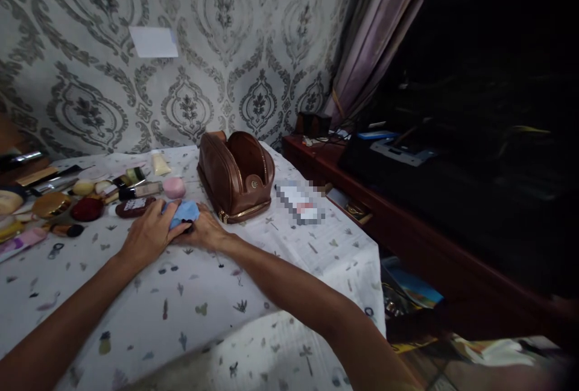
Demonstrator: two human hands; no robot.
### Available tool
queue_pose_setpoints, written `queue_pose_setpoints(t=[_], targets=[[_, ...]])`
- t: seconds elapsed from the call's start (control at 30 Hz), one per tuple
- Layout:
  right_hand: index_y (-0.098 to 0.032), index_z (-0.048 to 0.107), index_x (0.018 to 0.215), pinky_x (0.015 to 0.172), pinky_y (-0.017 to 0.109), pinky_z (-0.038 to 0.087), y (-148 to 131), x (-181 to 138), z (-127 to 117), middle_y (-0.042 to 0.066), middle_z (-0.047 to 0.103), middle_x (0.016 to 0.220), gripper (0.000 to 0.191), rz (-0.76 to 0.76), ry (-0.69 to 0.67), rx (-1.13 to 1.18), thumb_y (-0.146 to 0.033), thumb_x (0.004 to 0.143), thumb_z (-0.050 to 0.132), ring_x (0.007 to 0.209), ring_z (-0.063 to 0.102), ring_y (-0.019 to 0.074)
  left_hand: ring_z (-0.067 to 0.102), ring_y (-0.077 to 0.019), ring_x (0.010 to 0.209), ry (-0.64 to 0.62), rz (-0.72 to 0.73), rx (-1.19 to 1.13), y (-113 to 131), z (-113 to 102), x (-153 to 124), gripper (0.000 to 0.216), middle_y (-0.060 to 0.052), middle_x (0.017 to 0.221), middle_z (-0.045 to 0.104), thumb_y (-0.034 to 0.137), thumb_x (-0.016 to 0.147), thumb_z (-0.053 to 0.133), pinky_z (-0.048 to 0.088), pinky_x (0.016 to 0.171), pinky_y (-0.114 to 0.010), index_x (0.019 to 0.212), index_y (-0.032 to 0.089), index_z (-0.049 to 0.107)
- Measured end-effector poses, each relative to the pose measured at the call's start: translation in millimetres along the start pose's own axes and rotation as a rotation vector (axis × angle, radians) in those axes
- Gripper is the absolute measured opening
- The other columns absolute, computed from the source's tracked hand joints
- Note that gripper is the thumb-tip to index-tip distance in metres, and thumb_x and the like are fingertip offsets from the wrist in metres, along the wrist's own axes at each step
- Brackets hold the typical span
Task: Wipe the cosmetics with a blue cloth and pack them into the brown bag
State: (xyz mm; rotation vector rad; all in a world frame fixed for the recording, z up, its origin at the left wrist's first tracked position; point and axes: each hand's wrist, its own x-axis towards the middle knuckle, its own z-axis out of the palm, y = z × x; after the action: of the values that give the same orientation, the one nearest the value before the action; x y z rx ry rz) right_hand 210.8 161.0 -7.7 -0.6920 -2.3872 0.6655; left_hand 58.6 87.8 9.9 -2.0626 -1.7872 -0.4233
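Low over the patterned cloth, my two hands meet in front of the makeup items. My left hand (pixel 147 233) is closed on a crumpled light-blue cloth (pixel 186 213), its thumb reaching toward my right hand. My right hand (pixel 205 231) is closed against the same bundle, with its fingers partly hidden. A small black object (pixel 184 227) shows between them; its kind is not clear. Just beyond my right hand stands a brown leather toiletry bag (pixel 217 177), unzipped and gaping. A brown tube (pixel 134 207) and a pink round jar (pixel 174 187) lie close to my left hand.
Several cosmetics spread leftward, including a red compact (pixel 87 209), a gold compact (pixel 50 204) and a cream tube (pixel 160 163). A blurred-out item (pixel 301 201) lies right of the bag. A dark red desk (pixel 312 152) with a partly open drawer (pixel 350 205) borders the right side.
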Motion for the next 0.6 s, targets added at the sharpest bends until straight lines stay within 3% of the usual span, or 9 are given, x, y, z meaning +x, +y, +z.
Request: queue_pose_setpoints(t=[0.23, 0.47, 0.6], targets=[[-0.019, 0.063, 0.103, 0.093, 0.037, 0.049, -5.0, -3.0, -3.8, 0.008, 0.065, 0.104, 0.039, 0.034, -0.001, -0.062, -0.034, 0.071, 0.081, 0.101, 0.060, 0.0254, 0.064, -0.0337, 0.097, -0.090, -0.071, 0.121, 6.1, -10.0, -0.1, 0.049, -0.015, 0.104, 0.062, 0.051, 0.098, 0.037, 0.049, 0.063, -0.036, 0.124, 0.015, 0.057], [-0.016, 0.061, 0.091, 0.085, 0.038, 0.049, -3.3, -0.6, 0.6, 0.007, 0.062, 0.092, 0.043, 0.084, -0.009, -0.075, -0.044, 0.067, 0.083, 0.095, 0.058, 0.0258, 0.067, -0.0336, 0.102, -0.112, -0.131, 0.040, 0.4, -9.1, -2.5, 0.053, -0.016, 0.116, 0.068, 0.055, 0.095, 0.041, 0.049, 0.068, -0.036, 0.128, 0.015, 0.053], [-0.018, 0.058, 0.089, 0.080, 0.034, 0.048, -4.0, -1.1, 1.6, 0.004, 0.060, 0.089, 0.042, 0.115, 0.026, -0.028, -0.039, 0.065, 0.084, 0.093, 0.057, 0.0234, 0.069, -0.0368, 0.094, -0.221, -0.241, 0.054, 1.1, -16.8, -0.6, 0.060, -0.017, 0.103, 0.072, 0.063, 0.091, 0.046, 0.049, 0.069, -0.039, 0.125, 0.015, 0.055]])
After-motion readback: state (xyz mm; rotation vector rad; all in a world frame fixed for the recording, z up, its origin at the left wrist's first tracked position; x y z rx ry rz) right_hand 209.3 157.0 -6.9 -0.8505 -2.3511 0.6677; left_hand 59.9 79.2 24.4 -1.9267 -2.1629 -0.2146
